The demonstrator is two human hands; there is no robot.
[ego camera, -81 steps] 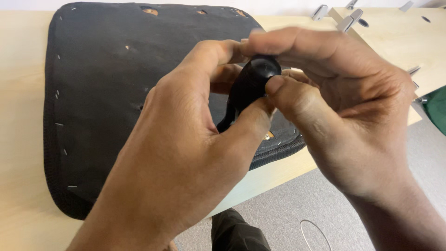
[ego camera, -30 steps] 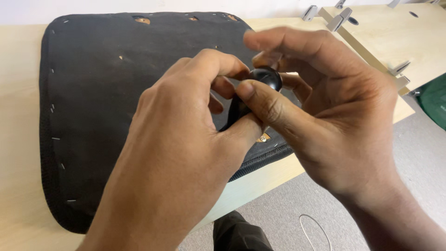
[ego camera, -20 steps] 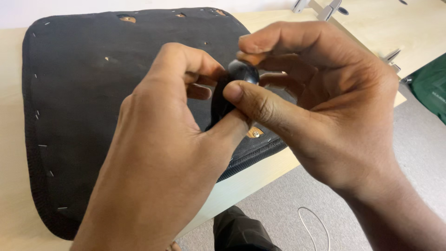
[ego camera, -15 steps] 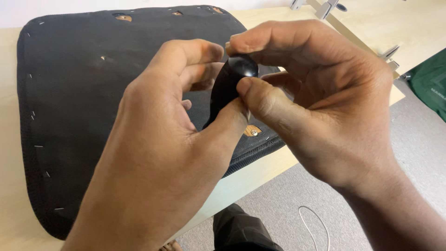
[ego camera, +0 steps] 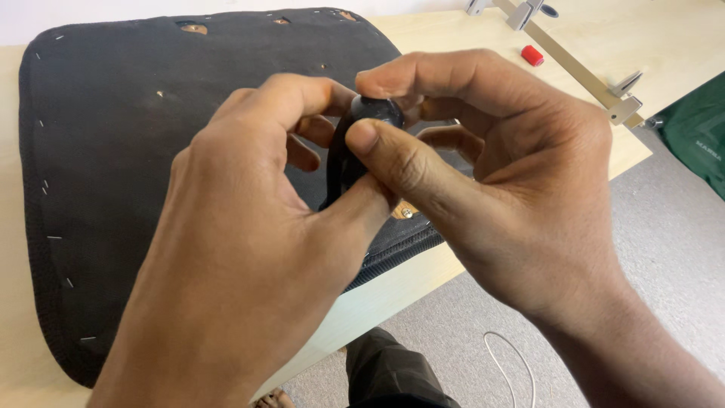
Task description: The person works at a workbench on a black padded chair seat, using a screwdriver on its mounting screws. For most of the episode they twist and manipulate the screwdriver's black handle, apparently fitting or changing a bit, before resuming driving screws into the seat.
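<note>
**Hands pinching small black part above seat panel**

Hands meet mid-frame, both closed on one small black part point(ego camera: 361, 143). I read it as a dark, smooth piece w/ a rounded top; lower end hidden behind the thumbs, so I can't tell its full shape.

L hand point(ego camera: 249, 249): fingers curled inward, thumb pushed up against the part's lower side, index bent over toward its top. Pinching, not spread.

R hand point(ego camera: 521, 204): thumb laid flat across the front of the part, nail facing me; index arched over the top, fingertip touching the rounded end. Remaining fingers folded behind, pressed together. R thumb also touches L thumb at the base of the part.

Part position: held in the air between the two hands, above the near-right corner of the black seat panel point(ego camera: 113, 151), not resting on it.

Panel lies flat on a light wood table point(ego camera: 423, 283), covers most of the L side of view. Fabric-covered, rounded corners, small staples along L edge, a few holes along far edge showing wood. One screw point(ego camera: 406, 213) in a worn patch sits just below the thumbs.

Beyond R hand: metal rail point(ego camera: 574, 68) w/ brackets runs diagonally across table; small red cap point(ego camera: 532, 55) just beside it. Green bag point(ego camera: 698, 136) at far R, off the table. Grey floor point(ego camera: 664, 257) below, thin white cable point(ego camera: 517, 363) on it. Dark trouser leg point(ego camera: 389, 374) at bottom edge.
</note>
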